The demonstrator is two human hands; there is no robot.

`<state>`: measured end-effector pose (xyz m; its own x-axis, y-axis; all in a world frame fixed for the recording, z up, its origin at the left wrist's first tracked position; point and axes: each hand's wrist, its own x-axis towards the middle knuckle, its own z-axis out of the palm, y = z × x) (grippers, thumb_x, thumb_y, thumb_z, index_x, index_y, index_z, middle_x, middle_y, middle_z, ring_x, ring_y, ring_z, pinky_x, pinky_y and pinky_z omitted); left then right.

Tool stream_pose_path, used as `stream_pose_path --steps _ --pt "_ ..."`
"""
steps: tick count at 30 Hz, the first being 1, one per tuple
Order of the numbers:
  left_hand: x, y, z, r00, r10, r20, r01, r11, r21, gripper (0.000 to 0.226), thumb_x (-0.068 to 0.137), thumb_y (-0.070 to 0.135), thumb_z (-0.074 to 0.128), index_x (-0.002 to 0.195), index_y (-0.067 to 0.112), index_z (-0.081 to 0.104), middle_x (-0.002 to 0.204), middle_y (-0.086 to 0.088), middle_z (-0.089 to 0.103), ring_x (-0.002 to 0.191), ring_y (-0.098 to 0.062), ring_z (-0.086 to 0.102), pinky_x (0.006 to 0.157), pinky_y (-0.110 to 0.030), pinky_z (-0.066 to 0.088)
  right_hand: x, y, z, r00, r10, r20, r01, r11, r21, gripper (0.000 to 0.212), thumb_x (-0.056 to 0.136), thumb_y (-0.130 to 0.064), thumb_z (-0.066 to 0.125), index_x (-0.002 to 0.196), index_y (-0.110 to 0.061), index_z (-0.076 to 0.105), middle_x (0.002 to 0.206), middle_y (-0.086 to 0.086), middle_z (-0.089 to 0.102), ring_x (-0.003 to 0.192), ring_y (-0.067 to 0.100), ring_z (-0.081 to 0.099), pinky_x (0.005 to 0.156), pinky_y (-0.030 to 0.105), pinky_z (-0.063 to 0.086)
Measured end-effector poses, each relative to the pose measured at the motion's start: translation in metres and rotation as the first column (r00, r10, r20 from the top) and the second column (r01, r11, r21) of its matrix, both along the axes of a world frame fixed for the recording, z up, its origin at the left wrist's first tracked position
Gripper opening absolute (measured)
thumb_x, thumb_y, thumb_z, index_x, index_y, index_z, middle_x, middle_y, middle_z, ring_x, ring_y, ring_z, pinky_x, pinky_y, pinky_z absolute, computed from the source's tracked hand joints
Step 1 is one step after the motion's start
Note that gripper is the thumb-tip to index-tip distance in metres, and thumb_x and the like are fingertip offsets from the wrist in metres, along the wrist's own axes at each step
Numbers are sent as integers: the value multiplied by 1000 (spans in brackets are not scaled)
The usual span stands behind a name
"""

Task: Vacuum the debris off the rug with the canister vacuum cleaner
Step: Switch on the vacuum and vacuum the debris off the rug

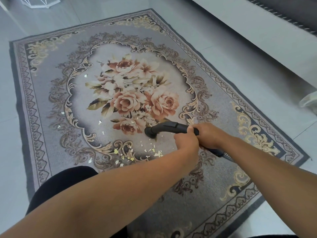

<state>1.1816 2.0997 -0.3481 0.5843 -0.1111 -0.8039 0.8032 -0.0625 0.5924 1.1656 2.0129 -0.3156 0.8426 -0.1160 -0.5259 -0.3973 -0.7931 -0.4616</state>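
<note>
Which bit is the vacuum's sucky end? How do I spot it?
Find the big grey rug with pink roses in its middle. Just right of the lowest rose, the left hand and right hand grip a black tube. Its round nozzle is the only black thing among pale scraps.

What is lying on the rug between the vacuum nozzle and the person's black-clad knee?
Pale debris flakes lie scattered on the rug between the nozzle and the knee; the head view shows this.
</note>
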Motion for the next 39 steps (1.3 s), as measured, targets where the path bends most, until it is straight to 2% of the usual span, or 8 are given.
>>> stream_pose_path --steps 4,13,21,25,28,30,34,39 --pt "-12 -2 0 1000 1 -24 -2 999 -39 50 96 37 54 133 5 46 116 -12 65 104 -31 64 92 -42 53 -10 -5 1 1000 -8 -13 8 1000 8 12 92 -21 52 94 -20 63 68 11 68 53 22 60 49 31 46" --pt "-25 -5 1 999 -37 -27 37 999 -2 49 94 39 57 128 5 49 115 -12 65 106 -32 63 97 -45 50 -23 -11 5 1000 16 -17 -16 1000 5 20 92 -18 54 79 -34 57 53 -1 61 41 13 55 43 27 44" --pt "-21 -5 17 997 -79 -22 74 984 -165 33 97 25 57 121 3 59 110 -14 67 76 -20 61 69 -30 55 -30 -21 12 1000 -8 9 9 993 -114 9 91 -30 58 99 -29 60 64 -6 62 53 17 61 51 28 47" --pt "-25 -12 17 995 -101 -24 95 980 -176 33 97 24 58 123 5 57 109 -13 67 83 -22 63 78 -35 56 -39 -28 10 1000 -17 8 18 990 -141 9 93 -35 57 100 -30 56 62 -5 62 50 15 61 50 28 49" --pt "-28 -20 15 990 -137 -23 131 974 -183 35 97 26 58 124 4 55 99 -9 66 76 -18 61 71 -30 55 -46 -35 8 998 -56 21 59 983 -173 12 92 -37 57 99 -28 58 65 -3 63 55 20 64 56 34 53" --pt "-31 -28 14 987 -159 -17 153 970 -187 26 97 26 57 114 6 58 94 -7 64 75 -18 60 71 -30 55 -51 -41 8 996 -85 20 87 980 -178 4 91 -35 57 91 -32 56 65 -2 64 56 21 66 57 35 54" --pt "-38 -39 15 983 -186 -5 181 964 -194 19 97 26 57 105 9 57 96 -9 63 76 -19 58 69 -31 54 -59 -54 12 996 -92 24 95 978 -186 18 91 -34 58 77 -39 48 62 -4 64 52 19 67 55 35 54" --pt "-46 -44 16 980 -193 -38 181 960 -213 14 97 24 57 102 11 56 96 -6 63 80 -19 60 71 -29 54 -69 -61 9 995 -96 4 95 979 -181 7 91 -36 59 88 -35 52 62 -6 62 54 20 66 59 37 56"
